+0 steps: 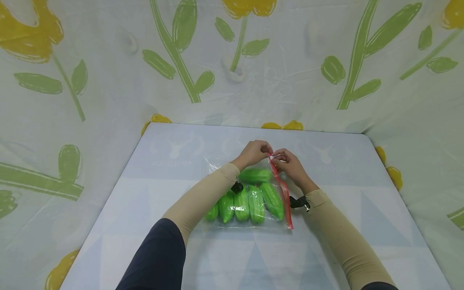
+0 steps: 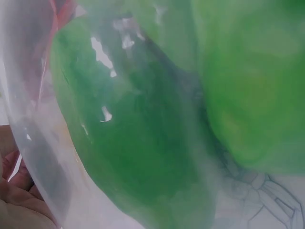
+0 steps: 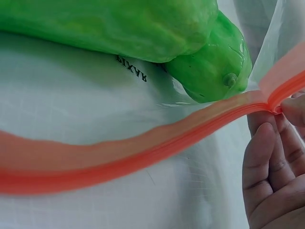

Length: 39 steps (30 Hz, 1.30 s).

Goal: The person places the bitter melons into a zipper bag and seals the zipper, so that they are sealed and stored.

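A clear zip bag (image 1: 217, 222) with a red zip strip (image 1: 286, 197) lies on the table, its opening edge to the right. Inside are several glossy green, long, plump fruits or vegetables (image 1: 256, 203), whose exact kind I cannot tell. At the far end of the strip, my left hand (image 1: 254, 154) pinches the bag's corner between thumb and fingers. Close beside it, my right hand (image 1: 291, 167) pinches the same red strip. The right wrist view shows fingertips (image 3: 274, 119) against the strip. In the left wrist view, plastic and a green piece (image 2: 128, 119) hide much.
The bag rests on a pale table (image 1: 152, 209) with blue triangle patterns. A white curtain (image 1: 275, 88) printed with green stems and yellow flowers surrounds its back and sides. A dark wrist strap (image 1: 299, 202) sits near the bag's right edge.
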### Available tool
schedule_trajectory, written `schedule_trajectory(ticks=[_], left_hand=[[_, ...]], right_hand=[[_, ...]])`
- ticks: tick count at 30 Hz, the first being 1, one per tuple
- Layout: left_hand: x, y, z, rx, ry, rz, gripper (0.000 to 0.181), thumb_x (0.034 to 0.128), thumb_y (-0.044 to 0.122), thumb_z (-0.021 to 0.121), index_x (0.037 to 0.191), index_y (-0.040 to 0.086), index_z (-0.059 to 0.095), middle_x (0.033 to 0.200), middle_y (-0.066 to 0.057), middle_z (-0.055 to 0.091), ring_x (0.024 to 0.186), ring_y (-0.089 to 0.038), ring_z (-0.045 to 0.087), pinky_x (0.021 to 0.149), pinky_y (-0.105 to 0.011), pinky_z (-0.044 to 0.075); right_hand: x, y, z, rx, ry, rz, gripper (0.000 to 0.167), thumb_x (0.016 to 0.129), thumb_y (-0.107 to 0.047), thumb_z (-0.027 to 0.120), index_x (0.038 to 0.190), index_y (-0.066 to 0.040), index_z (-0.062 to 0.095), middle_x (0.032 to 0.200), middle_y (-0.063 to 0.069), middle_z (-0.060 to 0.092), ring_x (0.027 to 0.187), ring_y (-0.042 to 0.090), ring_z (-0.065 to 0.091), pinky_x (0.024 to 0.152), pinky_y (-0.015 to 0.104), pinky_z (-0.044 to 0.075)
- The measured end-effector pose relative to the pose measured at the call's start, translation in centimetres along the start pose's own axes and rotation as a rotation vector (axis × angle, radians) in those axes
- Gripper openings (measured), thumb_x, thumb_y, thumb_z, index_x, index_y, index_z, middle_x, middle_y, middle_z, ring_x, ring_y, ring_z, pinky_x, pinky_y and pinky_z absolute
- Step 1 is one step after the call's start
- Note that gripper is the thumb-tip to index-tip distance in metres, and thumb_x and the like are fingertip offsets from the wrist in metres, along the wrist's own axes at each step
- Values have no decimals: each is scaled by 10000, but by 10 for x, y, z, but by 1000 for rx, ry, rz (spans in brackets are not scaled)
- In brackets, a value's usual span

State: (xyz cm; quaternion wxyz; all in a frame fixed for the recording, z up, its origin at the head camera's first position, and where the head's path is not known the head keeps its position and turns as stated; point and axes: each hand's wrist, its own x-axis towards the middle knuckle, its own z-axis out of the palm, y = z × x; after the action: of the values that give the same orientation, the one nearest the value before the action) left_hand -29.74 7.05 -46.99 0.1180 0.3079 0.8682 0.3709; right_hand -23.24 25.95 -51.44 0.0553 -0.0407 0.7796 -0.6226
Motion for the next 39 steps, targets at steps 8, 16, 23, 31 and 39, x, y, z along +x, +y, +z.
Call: schedule_trajectory(ticks=[8,16,23,31,39], left_hand=[[-1,1,0,-7,8,-18,116,997,113,662,1090,98,730,1083,-36,736,1034,-160,665,867,-269,526],[-1,1,0,-3,12,-23,115,1000,109,655,1086,101,732,1083,-32,736,1035,-161,664,867,-271,526],[-1,1,-1,10,11,-28,114,999,122,661,1082,104,737,1065,-27,735,1015,-158,665,851,-268,529],[-3,-1,-4,-5,21,-44,125,1002,122,659,1099,95,733,1089,-37,732,1048,-168,661,890,-284,527],[-5,-3,-3,-53,19,-33,153,1011,134,649,1130,81,729,1136,-46,729,1098,-171,658,930,-289,523]], right_hand=[[0,-4,1,-2,12,-31,352,1017,-95,626,1288,110,535,1128,192,631,779,138,658,679,298,577],[-14,-30,7,-19,28,-65,289,1000,-58,635,1216,120,562,1045,146,651,817,161,682,711,259,576],[-12,-26,6,-34,16,-47,257,1002,-74,640,1190,90,578,1001,101,670,809,178,679,749,345,597],[-5,-2,3,-25,-6,1,288,1004,-133,660,1211,50,580,1049,140,660,815,150,663,745,310,584],[-8,4,4,-42,13,5,288,999,-199,677,1183,3,586,1028,132,653,787,154,669,703,282,586]])
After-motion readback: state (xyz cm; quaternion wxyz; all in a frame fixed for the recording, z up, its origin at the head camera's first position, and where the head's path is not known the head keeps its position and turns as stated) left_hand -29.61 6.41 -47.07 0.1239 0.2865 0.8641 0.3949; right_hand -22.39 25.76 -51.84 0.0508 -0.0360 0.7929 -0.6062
